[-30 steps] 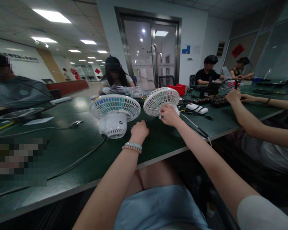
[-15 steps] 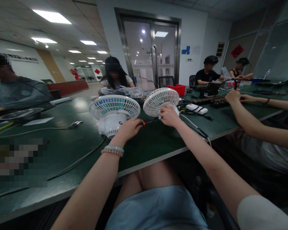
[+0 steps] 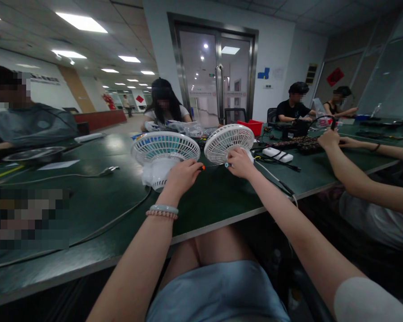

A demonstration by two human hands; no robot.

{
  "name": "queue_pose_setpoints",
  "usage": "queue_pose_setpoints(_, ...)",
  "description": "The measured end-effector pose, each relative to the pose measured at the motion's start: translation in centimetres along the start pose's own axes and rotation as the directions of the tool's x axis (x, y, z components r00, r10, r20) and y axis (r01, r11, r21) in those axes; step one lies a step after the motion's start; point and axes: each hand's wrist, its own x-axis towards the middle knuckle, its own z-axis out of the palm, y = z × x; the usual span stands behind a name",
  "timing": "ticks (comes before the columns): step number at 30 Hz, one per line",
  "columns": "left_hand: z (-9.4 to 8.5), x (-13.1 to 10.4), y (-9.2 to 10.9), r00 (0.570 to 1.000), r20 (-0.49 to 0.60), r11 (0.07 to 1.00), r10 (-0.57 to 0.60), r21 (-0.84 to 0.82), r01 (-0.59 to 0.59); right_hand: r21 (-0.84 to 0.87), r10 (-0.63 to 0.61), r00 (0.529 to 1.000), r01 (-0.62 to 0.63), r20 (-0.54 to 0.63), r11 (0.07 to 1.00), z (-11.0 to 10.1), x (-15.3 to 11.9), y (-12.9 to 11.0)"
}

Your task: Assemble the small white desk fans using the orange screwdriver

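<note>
Two white fans lie on the green table. My left hand [image 3: 185, 174] is in front of the left fan [image 3: 157, 171] and closed on an orange-and-black handle [image 3: 202, 168]. A thin metal shaft runs from near that handle toward my right hand [image 3: 239, 163]. That hand is closed on a light-blue-ended handle [image 3: 227, 165], right in front of the right fan [image 3: 218, 144]. Which handle the shaft belongs to is hard to tell. My fingers hide part of both handles.
The green table [image 3: 201, 210] carries a grey cable [image 3: 121, 209], a white power strip [image 3: 277, 155] and a red bin [image 3: 251, 127]. A co-worker's hands [image 3: 329, 137] work at the right. People sit across the table and at the left.
The whole view has shifted slightly, so things appear a little farther right. My left hand has come slightly nearer my right hand; both keep their grips.
</note>
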Motion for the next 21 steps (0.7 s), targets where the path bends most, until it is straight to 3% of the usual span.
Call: queue_pose_setpoints(21,0.43,0.34,0.61,1.0,-0.023,0.998,0.013,-0.055,-0.014,-0.007,0.011,1.0,-0.011,0.019,1.0,-0.18,0.04,-0.13)
